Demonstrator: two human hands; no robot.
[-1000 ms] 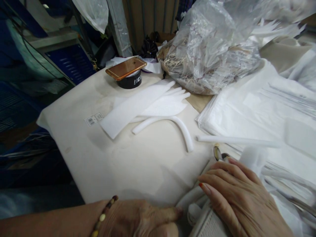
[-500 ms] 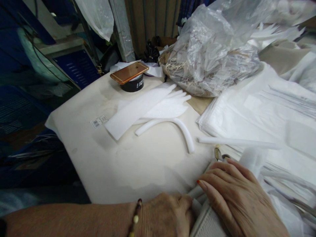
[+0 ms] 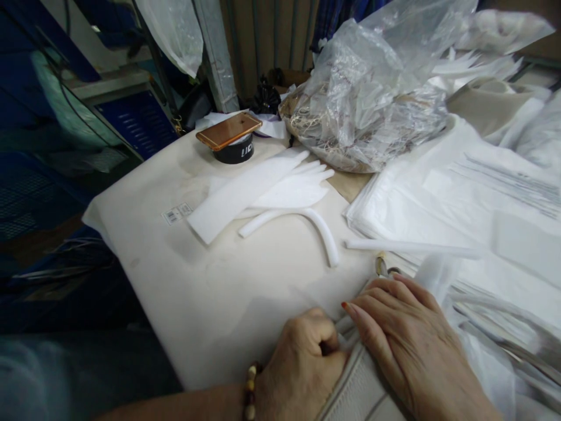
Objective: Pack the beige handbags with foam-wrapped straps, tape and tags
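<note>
A light grey-beige leather handbag (image 3: 350,386) lies at the bottom of the view, stitched along its edge, with a metal ring and a gold-coloured fitting (image 3: 380,264) at its far end. My left hand (image 3: 302,356), a beaded bracelet at its wrist, is curled closed at the bag's upper left edge; its fingertips are hidden. My right hand (image 3: 416,339) bends over the bag's top, thumb along the near side and fingers together over the far end. Thin clear plastic (image 3: 433,280) lies beside the right hand.
White foam sheets (image 3: 245,199) and a curved foam strip (image 3: 324,234) lie on the pale table (image 3: 210,304). Behind are a phone (image 3: 230,130) on a black roll (image 3: 234,151) and a large clear plastic bag (image 3: 363,99). White plastic bags (image 3: 464,193) are stacked at right.
My left hand has moved up and slightly away along the bag's edge, its knuckles now higher. The right hand and bag have shifted slightly left in view.
</note>
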